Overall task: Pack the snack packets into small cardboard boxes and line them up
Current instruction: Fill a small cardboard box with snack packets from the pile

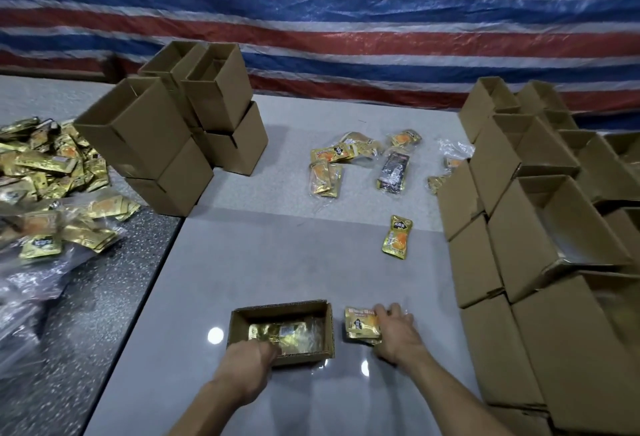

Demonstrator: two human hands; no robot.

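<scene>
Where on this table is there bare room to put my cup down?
The widest bare patch of grey table lies between the open box in front, the left box stack and the lone packet. Crowded: the scattered packets farther back, the box wall on the right, the packet heap on the left.

Packing workshop — stacked cardboard boxes (519,248), striped tarpaulin (346,20)

The left hand (251,363), right hand (394,331) and both forearms (450,397) are bare as far as they show.
</scene>
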